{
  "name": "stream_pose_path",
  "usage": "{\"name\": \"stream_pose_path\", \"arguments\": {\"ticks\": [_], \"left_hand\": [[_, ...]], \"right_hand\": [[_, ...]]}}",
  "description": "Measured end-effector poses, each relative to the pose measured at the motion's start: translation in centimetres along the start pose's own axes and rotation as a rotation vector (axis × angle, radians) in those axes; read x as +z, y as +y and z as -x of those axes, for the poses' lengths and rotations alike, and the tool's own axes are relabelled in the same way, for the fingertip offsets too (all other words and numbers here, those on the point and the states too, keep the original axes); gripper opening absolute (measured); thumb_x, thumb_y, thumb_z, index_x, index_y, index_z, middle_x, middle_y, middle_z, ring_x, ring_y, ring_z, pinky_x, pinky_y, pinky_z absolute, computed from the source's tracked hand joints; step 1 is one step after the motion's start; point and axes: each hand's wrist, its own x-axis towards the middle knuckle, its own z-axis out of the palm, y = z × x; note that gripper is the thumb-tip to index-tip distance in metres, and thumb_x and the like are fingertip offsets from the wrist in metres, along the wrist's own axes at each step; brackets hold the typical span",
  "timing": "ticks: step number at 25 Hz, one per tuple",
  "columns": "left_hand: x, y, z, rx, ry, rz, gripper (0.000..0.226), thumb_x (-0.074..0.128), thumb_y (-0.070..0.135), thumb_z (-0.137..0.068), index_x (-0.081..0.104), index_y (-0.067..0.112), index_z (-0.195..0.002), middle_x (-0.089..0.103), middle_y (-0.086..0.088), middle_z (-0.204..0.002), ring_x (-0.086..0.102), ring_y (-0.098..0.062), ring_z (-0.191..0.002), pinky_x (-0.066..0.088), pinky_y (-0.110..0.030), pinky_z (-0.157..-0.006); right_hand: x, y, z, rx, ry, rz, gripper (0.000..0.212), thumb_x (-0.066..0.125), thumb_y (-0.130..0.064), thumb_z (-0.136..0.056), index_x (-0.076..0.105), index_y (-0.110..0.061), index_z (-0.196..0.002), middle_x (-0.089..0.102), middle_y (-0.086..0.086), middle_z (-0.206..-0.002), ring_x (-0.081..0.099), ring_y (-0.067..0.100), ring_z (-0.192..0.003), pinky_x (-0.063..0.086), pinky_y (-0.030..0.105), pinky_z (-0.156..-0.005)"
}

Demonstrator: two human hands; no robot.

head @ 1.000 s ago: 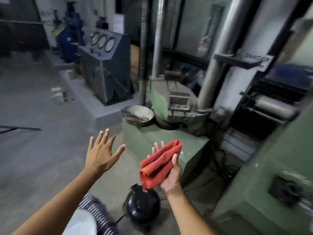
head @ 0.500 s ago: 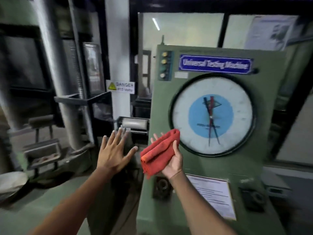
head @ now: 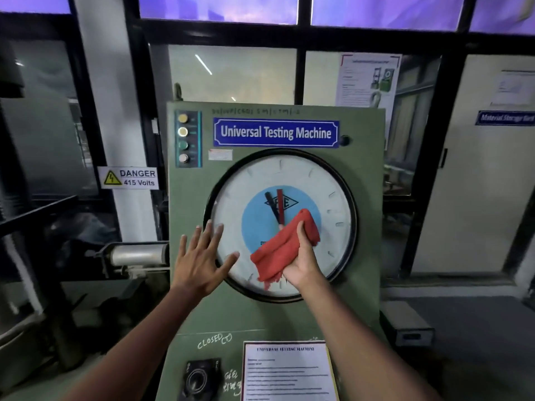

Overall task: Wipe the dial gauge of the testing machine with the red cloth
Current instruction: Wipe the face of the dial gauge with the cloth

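Note:
The green testing machine (head: pixel 362 256) faces me, with a large round dial gauge (head: pixel 327 186) in a black rim, white face, blue centre, and black and red pointers. My right hand (head: pixel 302 260) grips a folded red cloth (head: pixel 279 253) held in front of the lower middle of the dial face. My left hand (head: pixel 199 260) is spread with fingers apart over the dial's left rim and holds nothing. Whether the cloth touches the glass I cannot tell.
A blue "Universal Testing Machine" plate (head: pixel 275 132) and a column of indicator lights (head: pixel 183 138) sit above the dial. A "DANGER 415 Volts" sign (head: pixel 128 177) hangs to the left. Below are a black knob (head: pixel 201 379) and an instruction sheet (head: pixel 288 371). Windows stand behind.
The view swung from the floor and load frame to the control panel and closed in on it. Both hands rose toward the dial; the cloth now covers its lower centre.

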Motion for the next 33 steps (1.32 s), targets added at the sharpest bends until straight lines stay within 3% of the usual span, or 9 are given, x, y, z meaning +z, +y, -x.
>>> {"name": "stream_pose_path", "arguments": {"ticks": [3, 7, 11, 15, 19, 22, 25, 29, 33], "left_hand": [[1.3, 0.2, -4.5, 0.026, 0.017, 0.004, 0.097, 0.008, 0.088, -0.09, -0.006, 0.036, -0.171, -0.01, 0.004, -0.181, -0.005, -0.021, -0.168, -0.006, -0.05, -0.136], [4.0, -1.4, -11.2, 0.039, 0.073, 0.019, 0.101, 0.002, 0.088, -0.086, -0.005, 0.036, -0.172, -0.009, 0.005, -0.181, -0.004, -0.02, -0.168, -0.006, -0.048, -0.135], [7.5, -3.9, -17.2, 0.097, 0.132, -0.021, 0.098, 0.004, 0.086, -0.09, -0.009, 0.033, -0.171, -0.013, 0.005, -0.18, -0.006, -0.021, -0.168, -0.004, -0.05, -0.136], [10.7, -6.2, -22.5, 0.198, 0.333, -0.078, 0.094, 0.026, 0.077, -0.098, 0.01, 0.022, -0.173, 0.007, 0.002, -0.182, 0.001, -0.026, -0.168, 0.004, -0.051, -0.135], [13.8, -7.3, -24.7, 0.232, 0.505, -0.115, 0.094, 0.033, 0.074, -0.099, 0.014, 0.017, -0.173, 0.012, 0.001, -0.182, 0.003, -0.03, -0.168, 0.009, -0.052, -0.135], [15.1, -7.6, -25.2, 0.198, 0.586, -0.158, 0.094, 0.031, 0.074, -0.1, 0.015, 0.017, -0.173, 0.01, 0.003, -0.182, 0.006, -0.031, -0.168, 0.009, -0.051, -0.136], [15.0, -7.2, -25.2, 0.194, 0.602, -0.194, 0.094, 0.032, 0.073, -0.1, 0.013, 0.017, -0.173, 0.007, 0.003, -0.182, 0.004, -0.029, -0.169, 0.008, -0.05, -0.136], [14.1, -6.0, -25.4, 0.226, 0.566, -0.194, 0.092, 0.029, 0.069, -0.102, 0.01, 0.013, -0.173, 0.005, 0.0, -0.182, 0.003, -0.02, -0.168, 0.006, -0.052, -0.136], [13.4, -4.6, -26.8, 0.216, 0.557, -0.214, 0.093, 0.03, 0.071, -0.101, 0.009, 0.015, -0.173, 0.005, 0.0, -0.182, 0.006, -0.016, -0.168, 0.003, -0.054, -0.136]], "right_hand": [[0.4, -3.0, -4.4, -0.073, 0.184, 0.155, 0.074, 0.07, -0.07, -0.088, 0.059, -0.017, -0.137, 0.073, 0.017, -0.129, 0.072, 0.037, -0.116, 0.059, 0.055, -0.094], [-0.2, -6.6, -11.8, -0.492, 0.742, 0.641, 0.064, 0.062, -0.041, -0.105, 0.046, -0.003, -0.154, 0.052, 0.021, -0.156, 0.057, 0.042, -0.136, 0.047, 0.048, -0.111], [-3.1, -7.2, -18.4, -0.58, 1.057, 0.977, 0.081, 0.058, -0.037, -0.105, 0.016, -0.01, -0.169, 0.01, 0.019, -0.177, 0.013, 0.036, -0.164, 0.02, 0.055, -0.126], [-1.9, -4.6, -23.8, -0.501, 1.062, 0.892, 0.081, 0.043, -0.058, -0.107, 0.008, -0.022, -0.171, 0.003, 0.014, -0.179, 0.0, 0.032, -0.165, 0.006, 0.056, -0.131], [3.4, -2.2, -27.5, -0.874, 0.994, 1.298, 0.08, 0.036, -0.062, -0.102, 0.013, -0.024, -0.168, 0.012, 0.005, -0.178, 0.004, 0.027, -0.165, 0.003, 0.061, -0.13], [3.4, 0.4, -28.4, -1.183, 0.687, 1.724, 0.074, 0.028, -0.064, -0.106, 0.014, -0.03, -0.17, 0.006, -0.005, -0.178, 0.005, 0.019, -0.166, -0.001, 0.056, -0.131], [-2.0, -0.1, -26.5, -1.266, 0.404, 1.974, 0.072, 0.031, -0.063, -0.107, 0.012, -0.034, -0.17, 0.007, -0.006, -0.179, 0.005, 0.015, -0.165, 0.008, 0.058, -0.132], [-6.7, -4.9, -24.2, -1.075, 0.593, 1.984, 0.072, 0.028, -0.061, -0.108, 0.013, -0.029, -0.17, 0.007, 0.002, -0.179, 0.002, 0.021, -0.165, 0.011, 0.061, -0.13], [0.9, -5.2, -27.1, -1.091, 0.612, 1.803, 0.073, 0.031, -0.058, -0.107, 0.009, -0.027, -0.17, 0.0, 0.0, -0.177, -0.002, 0.022, -0.165, 0.004, 0.061, -0.131]]}}
